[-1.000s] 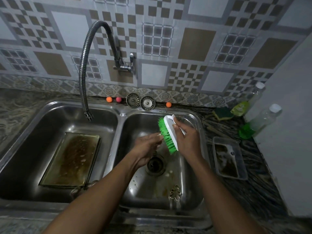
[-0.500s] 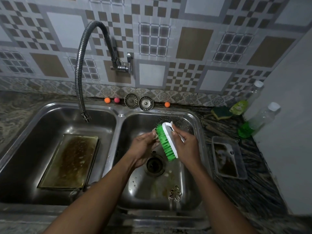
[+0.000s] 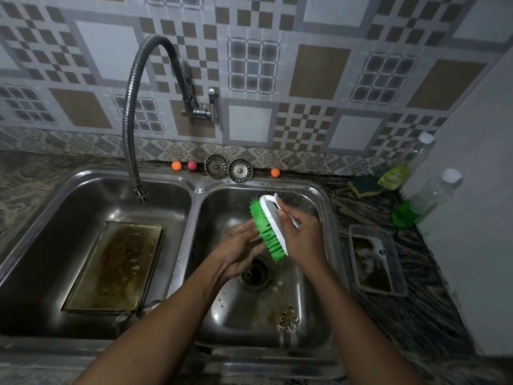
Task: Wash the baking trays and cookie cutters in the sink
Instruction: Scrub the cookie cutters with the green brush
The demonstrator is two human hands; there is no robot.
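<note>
Over the right basin my right hand grips a white scrub brush with green bristles, bristles turned left. My left hand pinches a small thin metal piece, seemingly a cookie cutter, against the bristles; my fingers hide most of it. A gingerbread-man cookie cutter lies on the right basin's floor near the front. In the left basin a greasy rectangular baking tray lies flat.
A small dirty tray sits on the counter to the right. Behind it are a sponge and two bottles by the wall. The flexible faucet hangs over the left basin. Two strainers lean against the backsplash.
The brush and both hands have shifted slightly within the right basin, with my left hand sliding along the bristles. The trays and the gingerbread cutter have not moved.
</note>
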